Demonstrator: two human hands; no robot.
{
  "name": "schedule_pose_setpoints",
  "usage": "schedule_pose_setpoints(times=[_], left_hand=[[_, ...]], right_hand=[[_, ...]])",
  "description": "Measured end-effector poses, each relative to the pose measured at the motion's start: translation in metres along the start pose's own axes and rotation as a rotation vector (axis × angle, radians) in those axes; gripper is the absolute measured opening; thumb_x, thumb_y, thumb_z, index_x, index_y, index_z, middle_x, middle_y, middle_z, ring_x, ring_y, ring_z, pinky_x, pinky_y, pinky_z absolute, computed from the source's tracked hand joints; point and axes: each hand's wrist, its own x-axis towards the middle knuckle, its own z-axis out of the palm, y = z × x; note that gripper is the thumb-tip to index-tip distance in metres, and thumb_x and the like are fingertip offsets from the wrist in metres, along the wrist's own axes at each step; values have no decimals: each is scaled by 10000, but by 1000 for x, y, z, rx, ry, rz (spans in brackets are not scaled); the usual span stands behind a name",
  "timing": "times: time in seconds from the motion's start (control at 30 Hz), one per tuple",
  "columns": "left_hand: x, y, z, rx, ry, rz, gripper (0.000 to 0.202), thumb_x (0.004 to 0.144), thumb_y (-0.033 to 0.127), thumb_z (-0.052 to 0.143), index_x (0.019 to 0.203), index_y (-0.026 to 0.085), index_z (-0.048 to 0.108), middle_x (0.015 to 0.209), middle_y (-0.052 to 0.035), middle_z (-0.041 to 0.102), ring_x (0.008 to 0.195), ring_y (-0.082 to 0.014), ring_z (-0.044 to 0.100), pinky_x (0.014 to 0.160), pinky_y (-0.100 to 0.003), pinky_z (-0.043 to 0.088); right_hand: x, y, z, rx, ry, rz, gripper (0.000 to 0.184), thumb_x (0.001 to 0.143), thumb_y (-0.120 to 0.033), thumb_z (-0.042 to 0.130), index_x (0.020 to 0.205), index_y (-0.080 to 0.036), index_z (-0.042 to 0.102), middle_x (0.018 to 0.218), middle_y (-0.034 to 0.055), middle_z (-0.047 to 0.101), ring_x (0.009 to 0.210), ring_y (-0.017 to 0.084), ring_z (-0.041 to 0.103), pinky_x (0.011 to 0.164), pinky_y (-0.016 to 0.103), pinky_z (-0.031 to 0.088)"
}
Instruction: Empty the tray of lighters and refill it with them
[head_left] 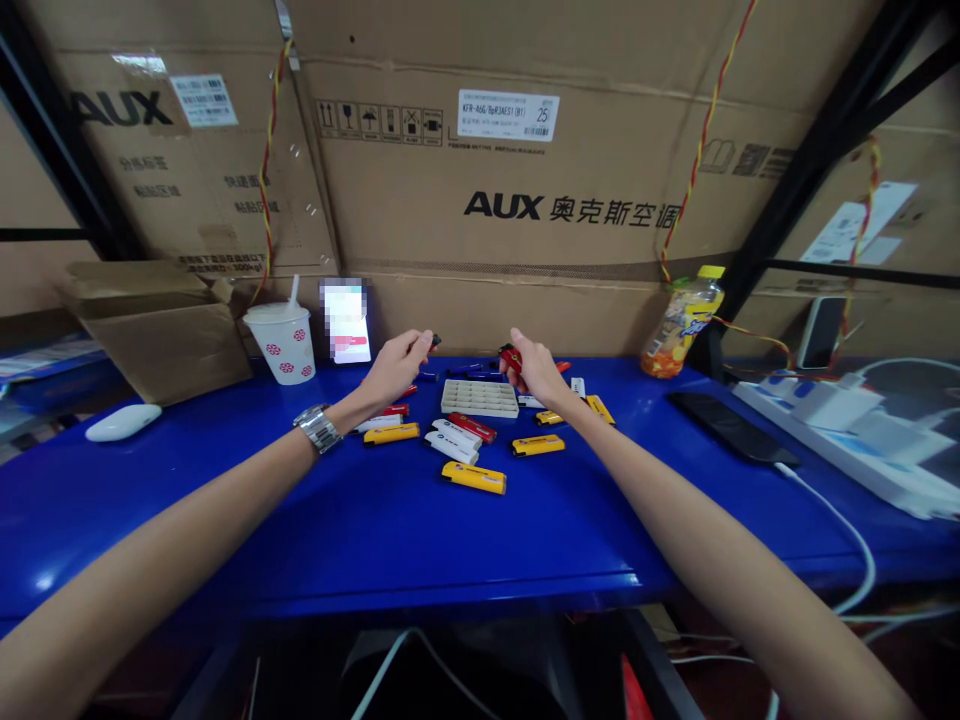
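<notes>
- Cardboard cartons (585, 150) marked AUX are standing behind a blue worktop (360, 540), where a pale slotted tray (480, 411) is sitting among scattered lighters (474, 477).
- Left of the tray, the person's left hand (401, 364) is pinching a dark-tipped object (435, 342) in its fingers; the grip is hiding most of it.
- By the tray's right end, the right hand (535, 362) is grasping a red lighter (511, 358) in its fingers.
- Yellow lighters (391, 433), white lighters (452, 446) and more red ones are lying loose in front of the tray and to its sides; dark blue items (480, 374) are lying just behind it.
- Handling is apparently only beginning: two pieces are being held, the tray's compartments are showing no lighter, and the others are lying unsorted.
- Well left of the tray, a paper cup (283, 345) is standing near a lit phone (357, 335); well right, a drink bottle (679, 335) is standing.
</notes>
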Motion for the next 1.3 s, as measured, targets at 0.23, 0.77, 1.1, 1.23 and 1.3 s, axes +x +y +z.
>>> schedule_pose_setpoints(times=[0.23,0.77,1.1,1.23,1.3], left_hand=[[24,-12,15,67,-88,84,79,775,225,602,794,170,548,747,-26,618,690,-146,555,628,-261,417],[35,-20,25,345,-174,99,34,762,194,561,794,186,559,541,29,514,543,-142,440,583,-272,298],[36,-23,20,407,-367,120,201,794,222,503,949,130,593,647,-10,591,593,-134,475,588,-248,333],[36,-29,17,366,-392,88,235,799,228,495,993,121,574,644,-7,590,580,-129,473,584,-247,330],[37,-29,16,358,-429,82,253,801,234,494,1012,114,568,639,-8,591,580,-131,475,594,-252,339]], right_hand=[[0,6,2,-16,-89,-110,452,886,-631,363,810,-203,486,549,-28,522,426,103,466,445,236,370],[4,8,19,-112,-136,-407,343,866,-449,530,998,-149,631,653,-5,547,576,130,497,583,271,416],[3,8,39,-157,-187,-417,260,901,-324,492,1065,-163,615,701,14,625,596,141,574,596,261,429],[0,5,43,-299,-176,-431,219,898,-247,498,1078,-147,575,714,19,634,627,148,578,626,258,419],[0,2,43,-421,-170,-422,183,898,-223,503,1043,-135,572,765,56,655,679,166,591,643,264,410]])
